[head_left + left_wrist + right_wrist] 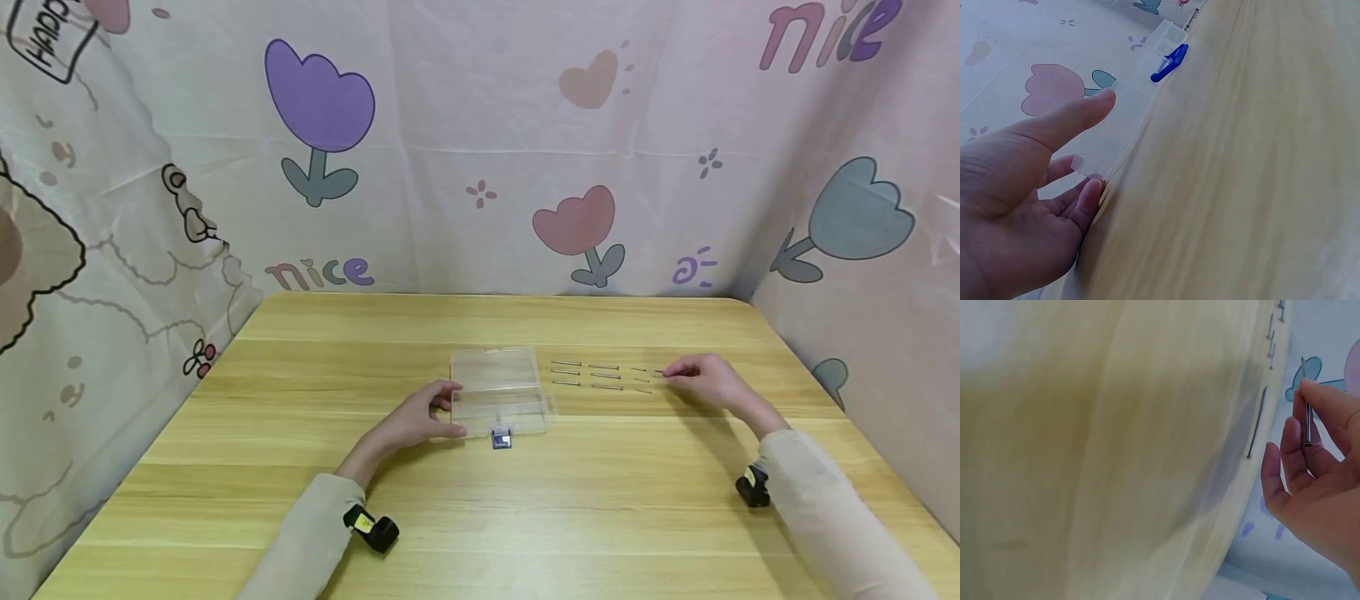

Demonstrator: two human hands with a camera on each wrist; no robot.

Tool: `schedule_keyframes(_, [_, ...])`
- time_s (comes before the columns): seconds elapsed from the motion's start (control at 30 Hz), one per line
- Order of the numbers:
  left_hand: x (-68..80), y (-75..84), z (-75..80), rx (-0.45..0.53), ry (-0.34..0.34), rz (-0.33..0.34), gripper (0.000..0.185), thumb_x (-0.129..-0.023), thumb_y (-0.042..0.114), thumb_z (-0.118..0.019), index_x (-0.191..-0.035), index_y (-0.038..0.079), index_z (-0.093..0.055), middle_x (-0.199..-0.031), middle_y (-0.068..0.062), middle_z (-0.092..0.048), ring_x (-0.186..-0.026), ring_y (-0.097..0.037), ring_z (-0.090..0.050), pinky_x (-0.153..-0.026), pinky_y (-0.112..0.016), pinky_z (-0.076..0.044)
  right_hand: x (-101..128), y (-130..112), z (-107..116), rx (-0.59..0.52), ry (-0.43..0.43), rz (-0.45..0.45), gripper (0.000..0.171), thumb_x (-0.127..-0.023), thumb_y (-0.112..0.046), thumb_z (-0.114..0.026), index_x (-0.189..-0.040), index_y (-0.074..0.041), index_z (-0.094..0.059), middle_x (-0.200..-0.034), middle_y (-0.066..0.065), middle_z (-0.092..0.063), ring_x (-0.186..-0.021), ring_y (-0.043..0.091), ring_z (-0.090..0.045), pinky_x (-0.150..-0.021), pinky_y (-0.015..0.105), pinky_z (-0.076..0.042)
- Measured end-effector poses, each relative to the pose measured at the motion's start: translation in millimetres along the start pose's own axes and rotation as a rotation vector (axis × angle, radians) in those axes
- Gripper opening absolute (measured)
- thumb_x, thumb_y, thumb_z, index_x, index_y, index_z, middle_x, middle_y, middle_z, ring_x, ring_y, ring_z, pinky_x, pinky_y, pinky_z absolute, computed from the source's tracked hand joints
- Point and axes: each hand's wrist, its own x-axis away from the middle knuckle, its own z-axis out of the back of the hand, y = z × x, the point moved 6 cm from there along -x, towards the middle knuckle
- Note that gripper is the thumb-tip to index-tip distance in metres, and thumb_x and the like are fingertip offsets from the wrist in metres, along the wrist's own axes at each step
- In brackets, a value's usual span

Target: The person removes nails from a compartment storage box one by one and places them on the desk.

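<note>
A clear plastic box (pixel 501 412) lies on the table with its lid (pixel 495 369) folded back. My left hand (pixel 416 414) holds the box at its left end, thumb by the front corner and fingers farther back; the left wrist view has the thumb extended and the other fingers bent at the box's edge. A blue tag (pixel 502 438) sits at the box's front. My right hand (pixel 705 382) pinches a metal nail (pixel 1307 415) between thumb and fingers, its point upward in the right wrist view. Just beside that hand, another nail (pixel 1257 423) lies on the table.
Several longer nails (pixel 606 377) lie in two columns right of the box, with a column of smaller nails (pixel 641 381) beyond them. Patterned cloth (pixel 465 150) hangs behind the wooden table (pixel 525 517) and along its sides.
</note>
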Motion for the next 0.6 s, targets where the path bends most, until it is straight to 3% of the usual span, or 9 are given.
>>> schedule_keyframes(0.3, [0.9, -0.1, 1.4, -0.008, 0.006, 0.0, 0.07, -0.077, 0.02, -0.083, -0.135, 0.002, -0.049, -0.12, -0.008, -0.054, -0.104, -0.024, -0.048, -0.085, -0.036, -0.043, 2.9, 19.4, -1.5, 0.046, -0.008, -0.044, 0.009, -0.089, -0.005, -0.068, -0.09, 0.003, -0.071, -0.089, 0.013, -0.069, -0.084, 0.024, -0.059, -0.079, 0.044, -0.045])
schedule_keyframes(0.6, [1.7, -0.2, 0.6, -0.003, 0.006, 0.01, 0.069, -0.077, 0.019, -0.083, -0.136, 0.002, -0.049, -0.122, -0.009, -0.054, -0.105, -0.024, -0.048, -0.085, -0.035, -0.042, 1.0, 21.9, -4.6, 0.055, -0.012, -0.045, 0.008, -0.089, -0.005, -0.068, -0.088, 0.003, -0.07, -0.086, 0.013, -0.068, -0.081, 0.023, -0.058, -0.076, 0.044, -0.045])
